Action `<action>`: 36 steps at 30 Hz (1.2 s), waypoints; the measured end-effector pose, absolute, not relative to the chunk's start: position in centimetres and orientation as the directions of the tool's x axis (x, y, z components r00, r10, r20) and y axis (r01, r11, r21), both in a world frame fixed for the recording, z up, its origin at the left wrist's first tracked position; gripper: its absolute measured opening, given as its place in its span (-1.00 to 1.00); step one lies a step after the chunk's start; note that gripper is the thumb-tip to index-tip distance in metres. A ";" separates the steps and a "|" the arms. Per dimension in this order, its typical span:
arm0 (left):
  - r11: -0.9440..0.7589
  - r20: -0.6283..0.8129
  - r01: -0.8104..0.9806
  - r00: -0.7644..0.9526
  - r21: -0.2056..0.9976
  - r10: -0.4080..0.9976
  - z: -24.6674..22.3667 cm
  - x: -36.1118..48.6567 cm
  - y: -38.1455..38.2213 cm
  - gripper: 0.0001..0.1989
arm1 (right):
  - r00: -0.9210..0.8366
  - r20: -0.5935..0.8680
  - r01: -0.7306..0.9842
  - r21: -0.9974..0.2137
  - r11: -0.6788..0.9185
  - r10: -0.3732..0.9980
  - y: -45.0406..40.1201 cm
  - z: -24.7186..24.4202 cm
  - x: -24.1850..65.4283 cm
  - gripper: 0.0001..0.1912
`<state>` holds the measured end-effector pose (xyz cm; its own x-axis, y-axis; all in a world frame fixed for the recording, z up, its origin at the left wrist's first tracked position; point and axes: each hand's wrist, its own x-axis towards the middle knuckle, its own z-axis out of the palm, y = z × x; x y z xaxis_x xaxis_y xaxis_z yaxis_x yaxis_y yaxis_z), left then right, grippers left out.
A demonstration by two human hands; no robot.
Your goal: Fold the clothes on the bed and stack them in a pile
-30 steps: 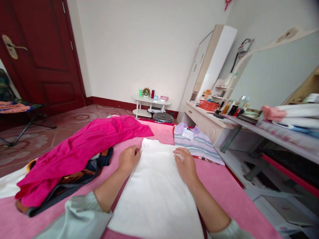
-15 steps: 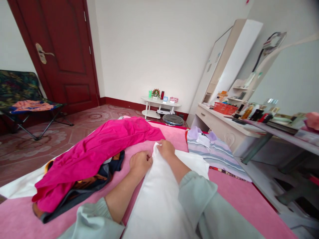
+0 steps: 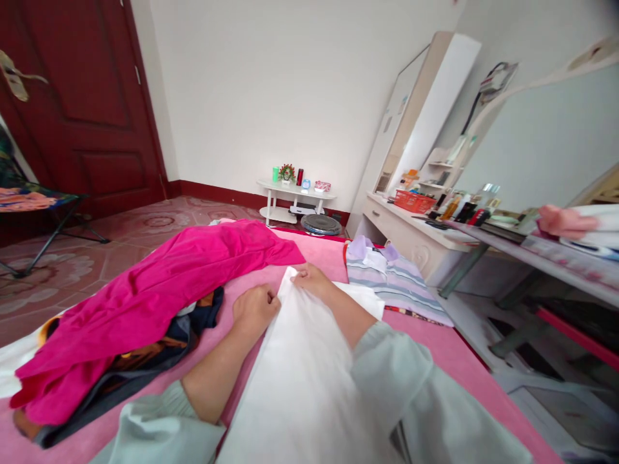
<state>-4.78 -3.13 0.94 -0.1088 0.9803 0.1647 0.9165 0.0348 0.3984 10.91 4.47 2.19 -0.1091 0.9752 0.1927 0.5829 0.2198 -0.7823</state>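
A white piece of clothing [image 3: 290, 380] lies lengthwise in front of me on the pink bed cover [image 3: 449, 361], its narrow end pointing away. My right hand [image 3: 310, 281] pinches the cloth near the corner at that far end. At the left edge, a little nearer to me, my left hand [image 3: 256, 306] is closed on the fabric; its fingertips are partly hidden. Part of the white cloth sticks out to the right behind my right forearm. Left of my hands is a heap with a bright pink garment [image 3: 193, 277] over dark and brown clothes [image 3: 159, 357].
A folded striped polo shirt [image 3: 396, 277] lies at the bed's far right. Beside the bed stand a dresser with a red basket [image 3: 414, 201] and a grey table [image 3: 512, 248]. A low white table [image 3: 294, 188] and a red door [image 3: 82, 116] are farther off.
The view has turned slightly right, so things appear farther left. The corner of the white cloth now lies flatter and pointed, with my right hand just beside it. Both hands remain at its edges.
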 end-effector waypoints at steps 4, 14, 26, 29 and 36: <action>-0.005 0.203 0.902 -0.091 0.431 0.975 1.5 -4.7 -3.6 -0.75 | -0.122 0.308 0.566 -0.759 0.321 0.944 0.4 3.5 16.3 -0.79; -0.109 0.184 0.889 0.028 0.444 0.982 1.8 -3.9 -4.5 -0.66 | 0.314 0.327 0.885 -0.442 -0.150 0.891 -4.9 1.2 26.6 -0.66; -0.193 0.309 0.818 0.020 0.542 0.951 0.5 -3.5 -3.8 -0.84 | 0.290 0.518 0.873 -0.487 -0.001 0.805 -3.9 1.3 25.3 -0.81; -0.161 0.307 0.840 -0.007 0.519 0.952 0.4 -3.6 -3.6 -0.85 | 0.226 0.557 0.926 -0.377 0.001 0.799 -4.8 2.3 24.1 -0.68; -0.021 0.089 0.858 -0.029 0.514 0.996 1.4 -5.1 -3.4 -0.66 | -0.309 0.206 0.908 -0.226 0.352 0.928 -7.0 2.2 19.6 -0.45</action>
